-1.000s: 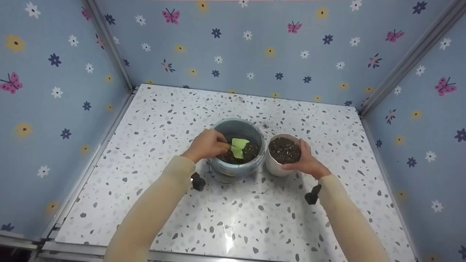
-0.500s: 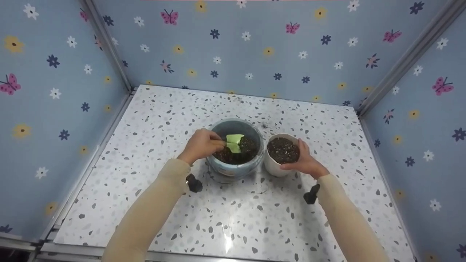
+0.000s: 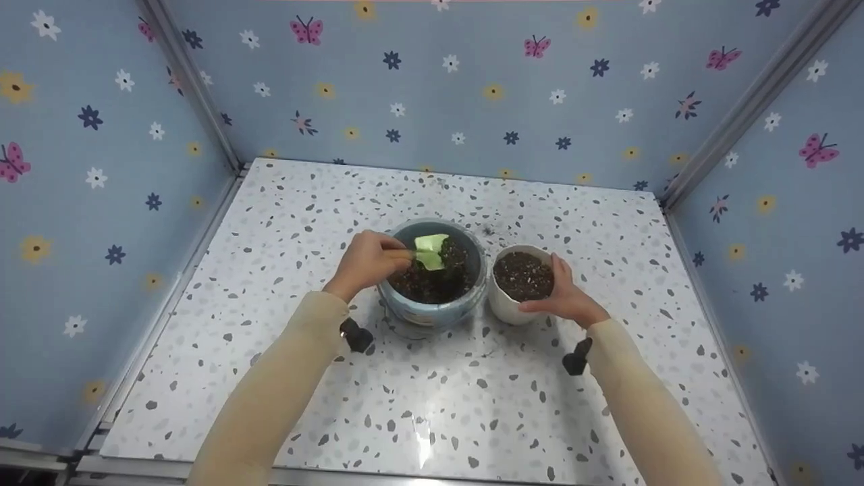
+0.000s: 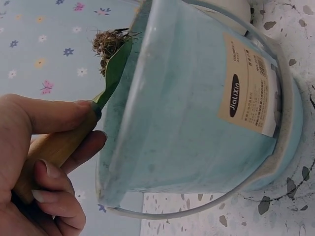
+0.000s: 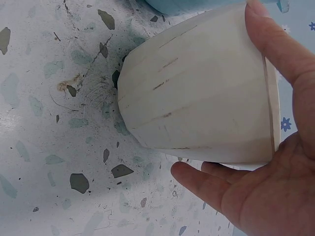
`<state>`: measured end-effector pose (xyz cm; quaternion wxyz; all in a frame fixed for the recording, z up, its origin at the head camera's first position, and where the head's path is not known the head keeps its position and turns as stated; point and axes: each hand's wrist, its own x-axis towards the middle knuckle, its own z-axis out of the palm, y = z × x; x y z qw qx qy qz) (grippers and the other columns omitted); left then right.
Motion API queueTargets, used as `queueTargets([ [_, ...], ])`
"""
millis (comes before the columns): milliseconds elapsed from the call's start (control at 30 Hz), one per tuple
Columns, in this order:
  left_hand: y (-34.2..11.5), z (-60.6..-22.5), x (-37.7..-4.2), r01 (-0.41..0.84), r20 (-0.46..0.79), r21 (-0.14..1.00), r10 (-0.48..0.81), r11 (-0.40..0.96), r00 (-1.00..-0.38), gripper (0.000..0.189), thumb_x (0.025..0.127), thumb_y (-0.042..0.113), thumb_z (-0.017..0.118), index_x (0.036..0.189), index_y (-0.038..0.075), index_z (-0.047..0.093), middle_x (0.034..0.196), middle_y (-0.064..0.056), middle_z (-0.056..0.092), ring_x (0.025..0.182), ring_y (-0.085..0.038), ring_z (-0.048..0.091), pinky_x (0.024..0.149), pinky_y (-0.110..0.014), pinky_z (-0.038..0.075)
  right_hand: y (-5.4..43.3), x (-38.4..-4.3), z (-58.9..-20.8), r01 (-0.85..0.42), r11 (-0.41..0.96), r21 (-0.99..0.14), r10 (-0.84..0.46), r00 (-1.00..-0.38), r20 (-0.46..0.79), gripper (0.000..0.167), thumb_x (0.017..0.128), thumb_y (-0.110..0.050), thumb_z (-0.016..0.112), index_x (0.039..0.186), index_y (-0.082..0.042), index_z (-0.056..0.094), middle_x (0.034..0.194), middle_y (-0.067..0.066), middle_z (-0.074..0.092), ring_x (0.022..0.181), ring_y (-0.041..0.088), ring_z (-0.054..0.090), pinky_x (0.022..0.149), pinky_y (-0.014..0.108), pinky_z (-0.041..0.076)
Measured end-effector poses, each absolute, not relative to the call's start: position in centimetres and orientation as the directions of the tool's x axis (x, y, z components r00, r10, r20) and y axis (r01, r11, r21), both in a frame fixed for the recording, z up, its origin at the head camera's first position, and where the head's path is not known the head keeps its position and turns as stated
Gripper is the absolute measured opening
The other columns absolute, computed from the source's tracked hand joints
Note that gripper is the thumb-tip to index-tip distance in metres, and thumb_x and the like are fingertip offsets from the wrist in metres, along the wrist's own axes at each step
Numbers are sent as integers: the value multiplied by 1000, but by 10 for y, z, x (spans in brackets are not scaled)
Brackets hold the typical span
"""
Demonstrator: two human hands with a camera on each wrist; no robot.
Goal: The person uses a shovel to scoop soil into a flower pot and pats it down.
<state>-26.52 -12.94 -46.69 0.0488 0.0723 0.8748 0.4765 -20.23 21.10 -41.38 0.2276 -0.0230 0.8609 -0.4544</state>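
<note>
My left hand grips the wooden handle of a small garden trowel with a green blade. A clump of rooty soil clings near the blade's tip, at the rim of a light blue bucket. Dark soil lies inside that bucket. To its right stands a white flower pot, filled with soil almost to the brim. My right hand holds this pot by its right side, the thumb on the near wall and fingers around the far side.
Both containers stand on a white speckled tabletop. Soil crumbs lie behind them. Blue patterned panels close off the back and sides. The bucket's wire-like handle hangs down along its outside.
My left hand has moved slightly left and toward the back with the trowel, its blade shifting from the bucket's middle toward the far rim. My right hand stays on the white flower pot.
</note>
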Motion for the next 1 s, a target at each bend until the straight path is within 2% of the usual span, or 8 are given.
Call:
queueTargets([
  [33,-129,-465,-266,77,-19,843,172,532,-985,22,87,26,74,100,9,77,93,-2,73,83,-18,67,75,-37,55,226,-218,-441,170,608,-776,-242,-891,-385,123,84,-33,80,154,-4,-17,159,23,-19,147,45,-2,115,59,12],
  [100,-129,-461,-267,78,-17,846,173,528,-985,24,88,27,74,102,8,77,96,-3,73,85,-19,68,76,-38,55,249,-244,-485,149,632,-760,-249,-890,-381,130,80,-41,82,154,-10,-20,160,19,-22,147,44,-3,115,56,16],
  [167,-129,-457,-269,84,-9,844,172,529,-985,25,87,28,75,103,8,77,97,-4,73,86,-19,68,77,-38,55,257,-253,-503,156,640,-753,-230,-896,-380,136,75,-46,85,155,-13,-20,161,16,-21,147,43,-2,115,56,15],
  [267,-128,-452,-272,89,-3,837,168,540,-986,27,86,30,76,103,9,77,99,-4,73,87,-19,67,77,-38,55,258,-257,-511,174,647,-743,-203,-899,-388,141,70,-48,88,155,-15,-21,162,15,-20,147,43,-2,114,59,13],
  [533,-110,-437,-280,137,35,849,205,510,-978,27,85,29,76,103,9,77,99,-3,73,89,-17,67,79,-37,54,258,-259,-510,196,630,-752,-195,-897,-397,139,71,-40,89,156,-17,-19,162,13,-18,148,40,-2,115,56,12],
  [733,-80,-434,-285,205,83,858,266,471,-961,19,86,24,77,99,11,79,96,-1,74,83,-16,67,77,-35,55,258,-260,-510,207,629,-749,-192,-893,-408,141,70,-40,90,156,-17,-20,162,12,-18,148,40,-3,116,55,12],
  [1000,-39,-448,-285,277,108,785,319,554,-942,14,86,24,74,95,15,80,94,4,73,81,-13,64,77,-32,53,256,-261,-508,218,619,-754,-185,-893,-410,139,70,-37,90,156,-19,-18,163,10,-16,148,38,-2,116,53,10],
])
